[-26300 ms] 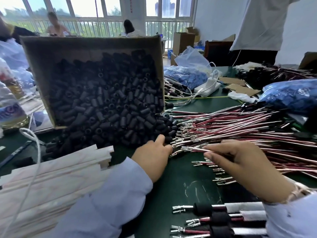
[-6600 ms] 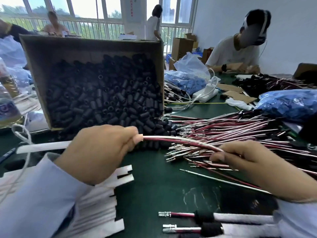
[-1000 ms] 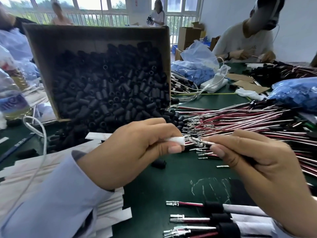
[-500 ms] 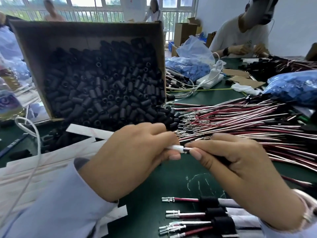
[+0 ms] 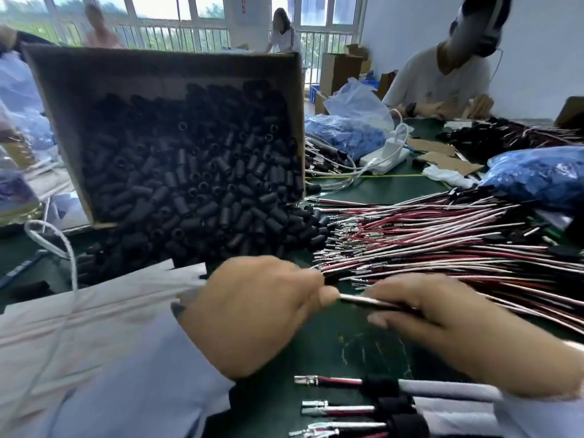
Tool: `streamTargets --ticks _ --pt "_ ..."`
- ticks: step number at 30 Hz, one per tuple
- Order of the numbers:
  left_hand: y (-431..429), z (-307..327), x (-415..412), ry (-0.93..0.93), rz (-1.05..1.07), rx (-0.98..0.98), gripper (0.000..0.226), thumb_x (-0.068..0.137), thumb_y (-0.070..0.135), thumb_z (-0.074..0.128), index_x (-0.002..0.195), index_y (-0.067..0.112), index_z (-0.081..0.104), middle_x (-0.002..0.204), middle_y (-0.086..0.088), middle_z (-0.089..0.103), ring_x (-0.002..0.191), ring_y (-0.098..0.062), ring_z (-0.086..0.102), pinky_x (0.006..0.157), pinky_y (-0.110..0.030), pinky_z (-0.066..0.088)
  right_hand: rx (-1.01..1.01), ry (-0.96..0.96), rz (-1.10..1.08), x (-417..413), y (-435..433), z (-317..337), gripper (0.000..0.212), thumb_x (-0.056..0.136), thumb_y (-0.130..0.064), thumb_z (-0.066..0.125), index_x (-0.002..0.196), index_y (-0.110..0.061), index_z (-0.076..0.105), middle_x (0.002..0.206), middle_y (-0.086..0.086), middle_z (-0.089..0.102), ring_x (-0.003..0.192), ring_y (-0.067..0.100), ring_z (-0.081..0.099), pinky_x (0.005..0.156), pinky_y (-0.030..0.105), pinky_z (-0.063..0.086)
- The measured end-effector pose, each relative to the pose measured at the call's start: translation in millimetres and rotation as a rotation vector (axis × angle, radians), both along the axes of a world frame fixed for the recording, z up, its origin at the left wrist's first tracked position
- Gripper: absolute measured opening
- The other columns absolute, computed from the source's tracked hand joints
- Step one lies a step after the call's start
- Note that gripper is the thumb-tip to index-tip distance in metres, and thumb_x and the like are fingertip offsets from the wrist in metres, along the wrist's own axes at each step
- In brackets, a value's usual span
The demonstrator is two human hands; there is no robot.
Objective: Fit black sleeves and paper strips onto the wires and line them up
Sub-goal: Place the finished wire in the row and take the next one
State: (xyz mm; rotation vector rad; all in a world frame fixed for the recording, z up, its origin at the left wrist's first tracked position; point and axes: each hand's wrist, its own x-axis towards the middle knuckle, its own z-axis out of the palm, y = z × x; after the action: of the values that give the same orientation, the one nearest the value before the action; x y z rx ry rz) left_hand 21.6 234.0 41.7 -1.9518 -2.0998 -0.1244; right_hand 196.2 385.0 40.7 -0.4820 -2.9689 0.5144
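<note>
Paper strips [image 5: 79, 311], pale and flat with squared ends, fan out loosely on the far left, a white cord [image 5: 68, 248] looping over them. Behind them a brown cardboard box [image 5: 158, 67] tips toward us, its open side spilling short black sleeves [image 5: 196, 184], matte little tubes with round bores, onto the dark green surface [image 5: 379, 188]. Our left hand [image 5: 252, 314] sits just below that spill, fingers curled, thumb and forefinger pinching one end of a thin wire [image 5: 363, 300]. The wire runs rightward, glossy and blurred, into our right hand [image 5: 442, 324], whose fingers curl round it; we cannot tell whether a sleeve is on it. Beyond both hands a thick sheaf of red and white loose wires [image 5: 442, 245] fans to the right edge, metal terminals pointing left, just beside the spilled sleeves. Below our right hand, at the bottom edge, finished wires [image 5: 392, 404] lie side by side, each with a black sleeve and a white paper wrap, terminals lined up leftward. A bare patch of green lies between our hands and that row. Far right, blue plastic bags [image 5: 537, 175] crowd the surface's edge.
</note>
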Motion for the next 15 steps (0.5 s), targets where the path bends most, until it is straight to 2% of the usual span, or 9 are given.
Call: streamTargets --ticks 2,3,4,5,6,7,9,12,15 --pt "-5 9 -18 0.021 0.134 0.086 0.056 0.085 0.061 -0.009 0.072 0.024 0.03 0.065 0.005 0.045 0.064 -0.01 0.046 0.061 -0.032 0.042 0.051 0.055 -0.192 11 17 2 0.004 0.093 -0.037 0.052 0.096 -0.037 0.049 0.076 -0.014 0.056 0.072 0.004 0.051 0.068 0.025 0.041" --pt "-4 16 -16 0.025 0.123 0.12 0.052 0.089 0.061 -0.001 0.069 0.024 0.031 0.06 0.005 0.045 0.059 -0.011 0.045 0.056 -0.033 0.042 0.082 0.072 -0.226 12 17 2 0.011 0.094 -0.035 0.052 0.102 -0.038 0.047 0.075 -0.015 0.056 0.069 0.004 0.051 0.066 0.024 0.041" --pt "-1 19 -8 0.024 0.088 0.078 0.053 0.092 0.062 0.002 0.068 0.025 0.031 0.058 0.005 0.044 0.056 -0.012 0.045 0.052 -0.032 0.04 0.054 0.07 -0.212 10 11 1 0.013 0.093 -0.035 0.051 0.104 -0.039 0.046 0.073 -0.014 0.056 0.066 0.003 0.05 0.063 0.022 0.04" --pt "2 14 6 0.021 0.038 0.041 0.057 0.09 0.065 -0.004 0.068 0.025 0.029 0.059 0.005 0.044 0.056 -0.012 0.044 0.05 -0.032 0.036 0.04 0.101 -0.138 6 3 -3 0.011 0.091 -0.039 0.049 0.102 -0.04 0.045 0.07 -0.014 0.056 0.064 0.004 0.05 0.061 0.021 0.04" --pt "3 9 19 0.012 0.001 0.007 0.06 0.084 0.067 -0.013 0.068 0.026 0.028 0.062 0.005 0.043 0.057 -0.012 0.043 0.052 -0.031 0.03 0.054 0.095 -0.044 -1 -9 -4 0.013 0.088 -0.048 0.047 0.097 -0.039 0.046 0.069 -0.012 0.057 0.064 0.005 0.051 0.06 0.021 0.04" --pt "5 5 26 -0.019 0.011 -0.012 0.061 0.078 0.066 -0.018 0.068 0.026 0.027 0.064 0.005 0.044 0.059 -0.012 0.043 0.053 -0.031 0.028 0.036 0.127 0.023 -4 -18 -4 0.024 0.085 -0.059 0.044 0.092 -0.036 0.047 0.068 -0.01 0.058 0.063 0.007 0.052 0.058 0.022 0.04" --pt "10 7 24 -0.037 0.05 0.022 0.061 0.075 0.065 -0.018 0.072 0.025 0.029 0.066 0.005 0.045 0.061 -0.012 0.045 0.054 -0.03 0.027 -0.098 0.247 0.065 -3 -21 -1 0.037 0.082 -0.069 0.043 0.094 -0.034 0.053 0.072 -0.006 0.06 0.062 0.01 0.053 0.054 0.019 0.039" --pt "11 12 23 -0.124 0.05 0.083 0.052 0.075 0.066 -0.014 0.078 0.029 0.023 0.064 0.006 0.043 0.057 -0.012 0.041 0.051 -0.028 0.029 -0.355 0.404 0.063 -4 -28 4 0.031 0.084 -0.058 0.058 0.11 -0.042 0.057 0.077 -0.005 0.065 0.06 0.005 0.057 0.053 0.014 0.044" --pt "8 20 25 -0.439 -0.061 0.137 0.05 0.081 0.073 -0.001 0.091 0.034 0.029 0.066 0.004 0.054 0.061 -0.009 0.052 0.061 -0.031 0.043 -0.599 0.619 0.058 -9 -32 3 0.027 0.081 -0.039 0.064 0.108 -0.039 0.065 0.068 0.002 0.066 0.055 0.007 0.06 0.045 0.019 0.046"
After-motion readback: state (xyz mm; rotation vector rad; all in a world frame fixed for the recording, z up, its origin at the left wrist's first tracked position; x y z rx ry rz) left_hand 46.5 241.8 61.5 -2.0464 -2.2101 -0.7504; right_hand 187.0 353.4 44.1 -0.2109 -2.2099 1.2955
